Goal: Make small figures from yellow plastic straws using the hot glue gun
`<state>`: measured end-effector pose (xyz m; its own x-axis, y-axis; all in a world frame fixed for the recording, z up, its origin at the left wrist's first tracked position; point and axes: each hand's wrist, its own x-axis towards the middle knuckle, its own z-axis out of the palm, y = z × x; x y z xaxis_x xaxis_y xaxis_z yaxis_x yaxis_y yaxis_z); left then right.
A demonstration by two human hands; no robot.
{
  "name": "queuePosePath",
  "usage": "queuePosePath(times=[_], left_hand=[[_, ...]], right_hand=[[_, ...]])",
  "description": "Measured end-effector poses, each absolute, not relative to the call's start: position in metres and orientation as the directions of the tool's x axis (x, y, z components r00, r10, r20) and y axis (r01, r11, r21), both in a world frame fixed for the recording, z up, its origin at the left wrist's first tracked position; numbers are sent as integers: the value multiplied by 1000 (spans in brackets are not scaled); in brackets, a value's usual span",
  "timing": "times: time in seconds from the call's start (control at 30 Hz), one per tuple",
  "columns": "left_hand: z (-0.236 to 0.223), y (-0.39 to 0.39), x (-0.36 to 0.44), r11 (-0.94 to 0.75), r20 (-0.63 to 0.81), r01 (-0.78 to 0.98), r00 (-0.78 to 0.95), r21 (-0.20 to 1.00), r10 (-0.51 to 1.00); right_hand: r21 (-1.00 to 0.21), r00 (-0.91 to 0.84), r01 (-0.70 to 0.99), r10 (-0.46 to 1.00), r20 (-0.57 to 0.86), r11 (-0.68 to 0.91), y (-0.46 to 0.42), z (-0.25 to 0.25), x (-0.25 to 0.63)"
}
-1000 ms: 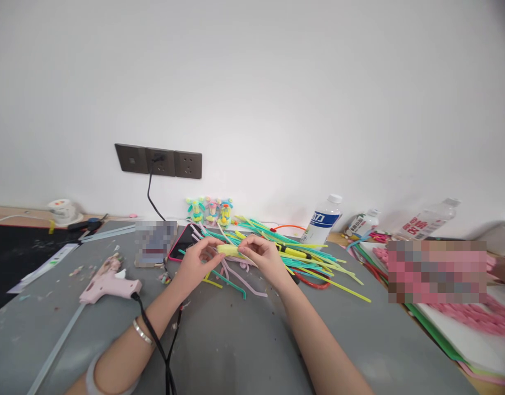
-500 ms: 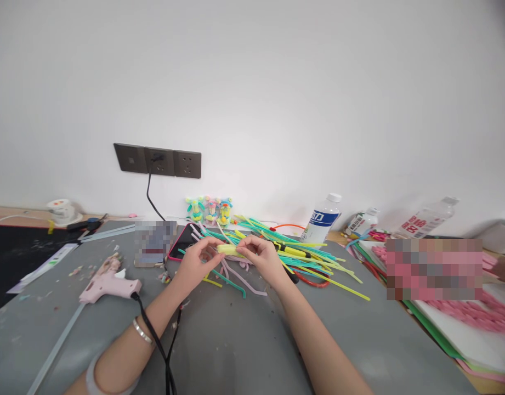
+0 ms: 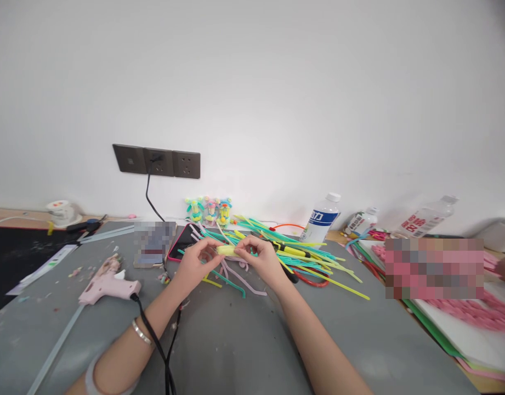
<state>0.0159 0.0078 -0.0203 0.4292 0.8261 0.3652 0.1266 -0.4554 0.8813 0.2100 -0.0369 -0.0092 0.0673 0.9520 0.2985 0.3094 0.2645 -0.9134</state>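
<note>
A short yellow bundle of fuzzy stems, likely pipe cleaners (image 3: 226,249), is held level in front of me. My left hand (image 3: 197,263) pinches its left end between thumb and fingertips. At its right end, my right hand (image 3: 258,258) closes thumb and fingers on it. Behind and beneath the hands spreads a loose pile of green, yellow and lilac pipe cleaners (image 3: 318,261) on the grey mat (image 3: 236,340). Part of that pile is hidden by my hands. Several small fuzzy figures (image 3: 211,210) stand against the wall beyond it.
A pink glue gun (image 3: 110,285) lies left, its black cord (image 3: 153,334) crossing my left forearm. A phone (image 3: 180,244) with a pink edge is behind my left hand. A blue-labelled bottle (image 3: 322,219) stands back right. At right are pink braided strands (image 3: 474,315) on papers.
My right thumb and fingers have shifted slightly left along the yellow bundle. My left hand stays almost where it was.
</note>
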Motion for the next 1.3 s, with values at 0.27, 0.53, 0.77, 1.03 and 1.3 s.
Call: queuePosePath(times=[0.27, 0.53, 0.77, 1.03, 1.3], left_hand=[[-25, 10, 14, -490, 409, 93, 429, 867, 805], [-26, 11, 14, -486, 416, 52, 442, 873, 795], [-29, 12, 13, -558, 480, 47, 456, 828, 750], [-28, 11, 12, -578, 497, 51, 453, 814, 740], [-23, 8, 15, -543, 467, 48, 452, 838, 760]], right_hand=[[-928, 72, 209, 941, 330, 309, -37, -7, 213], [-970, -111, 9, 964, 241, 243, -39, -9, 208], [-972, -137, -10, 963, 233, 234, -39, -14, 204], [-967, -106, 5, 961, 254, 256, -38, -17, 200], [-967, -78, 49, 967, 244, 249, -40, -16, 199]])
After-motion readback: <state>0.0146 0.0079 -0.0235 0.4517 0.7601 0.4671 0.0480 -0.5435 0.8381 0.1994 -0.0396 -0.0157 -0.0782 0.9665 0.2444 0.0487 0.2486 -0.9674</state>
